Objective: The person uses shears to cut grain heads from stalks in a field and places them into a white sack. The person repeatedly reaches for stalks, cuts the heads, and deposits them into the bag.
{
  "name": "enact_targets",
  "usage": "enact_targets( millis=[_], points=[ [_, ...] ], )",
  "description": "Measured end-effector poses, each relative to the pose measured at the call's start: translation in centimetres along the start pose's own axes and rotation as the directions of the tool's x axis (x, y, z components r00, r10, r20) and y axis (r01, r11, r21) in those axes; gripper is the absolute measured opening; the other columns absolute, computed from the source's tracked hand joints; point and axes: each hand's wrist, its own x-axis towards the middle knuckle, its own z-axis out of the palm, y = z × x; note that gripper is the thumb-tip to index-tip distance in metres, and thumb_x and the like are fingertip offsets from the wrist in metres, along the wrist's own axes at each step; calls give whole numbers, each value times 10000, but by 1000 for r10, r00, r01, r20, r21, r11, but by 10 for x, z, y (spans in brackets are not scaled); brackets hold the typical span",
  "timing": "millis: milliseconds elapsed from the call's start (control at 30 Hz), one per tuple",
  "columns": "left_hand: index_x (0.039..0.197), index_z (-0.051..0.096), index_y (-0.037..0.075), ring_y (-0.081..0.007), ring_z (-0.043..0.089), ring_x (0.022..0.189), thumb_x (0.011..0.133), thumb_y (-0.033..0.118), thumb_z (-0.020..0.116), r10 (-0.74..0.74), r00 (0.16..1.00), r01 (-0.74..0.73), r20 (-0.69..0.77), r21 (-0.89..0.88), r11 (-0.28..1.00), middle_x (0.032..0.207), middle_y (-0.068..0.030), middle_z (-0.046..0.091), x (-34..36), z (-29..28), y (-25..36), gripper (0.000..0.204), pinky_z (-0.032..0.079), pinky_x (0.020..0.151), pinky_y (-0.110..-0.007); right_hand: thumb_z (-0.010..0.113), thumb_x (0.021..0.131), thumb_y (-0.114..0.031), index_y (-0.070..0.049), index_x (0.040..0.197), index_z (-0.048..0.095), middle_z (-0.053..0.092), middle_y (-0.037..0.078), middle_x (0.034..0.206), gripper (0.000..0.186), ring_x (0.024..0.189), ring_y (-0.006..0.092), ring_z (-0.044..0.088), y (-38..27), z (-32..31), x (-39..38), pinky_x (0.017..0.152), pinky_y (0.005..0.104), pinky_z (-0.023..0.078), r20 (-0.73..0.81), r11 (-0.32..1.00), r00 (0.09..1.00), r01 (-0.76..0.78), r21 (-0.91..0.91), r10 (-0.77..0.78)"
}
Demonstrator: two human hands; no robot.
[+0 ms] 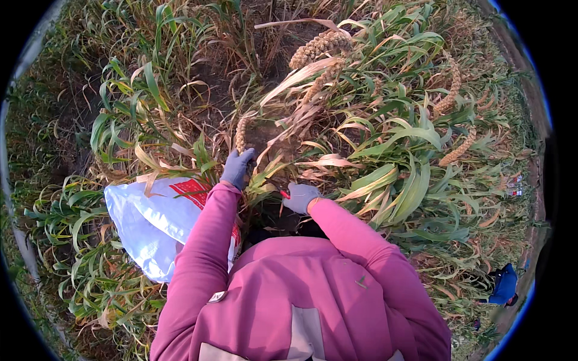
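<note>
My left hand [237, 168], in a grey glove, is closed at the base of a tan millet head [241, 133], which stands upright above my fingers. To its right and a little nearer to me, my right hand [300, 198], also gloved in grey, is closed around a small tool with a red handle [285, 194]. A thin dark part of the tool points left among the leaves; its kind cannot be made out. Beside my left forearm lies a white plastic bag [147, 225] with a red printed patch, partly covered by my sleeve.
Thick millet heads [320, 49] droop at the far middle, and another millet head [450, 90] hangs at the right. Green and dry leaves [415, 135] crowd both sides. Bare soil [265, 138] shows ahead. A blue object [502, 284] lies at the right edge, near a path.
</note>
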Motion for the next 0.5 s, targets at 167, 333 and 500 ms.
enact_targets(
  millis=[167,333,500],
  points=[
    [863,583,47,-134,592,653,885,160,651,277,959,-282,-57,-98,954,782,-34,608,-15,4,40,133,525,650,-281,628,814,-469,-17,1006,571,641,133,871,494,765,238,617,54,-23,-20,704,372,486,-40,798,999,21,602,3],
    [1069,581,-39,-191,601,1018,921,102,518,542,812,-529,214,-120,840,1132,-138,612,-91,88,149,214,463,936,-322,604,894,-367,-46,991,612,599,26,799,335,724,127,560,71,-63,-63,666,270,454,-281,209,957,262,942,70],
    [1295,516,-29,-199,482,1242,905,66,549,630,588,-797,507,233,557,1329,-142,531,-145,167,226,403,342,1058,-344,602,895,-373,-46,1008,583,584,31,817,347,748,123,549,86,-100,-55,721,281,466,-435,263,894,396,880,109]
  ],
)
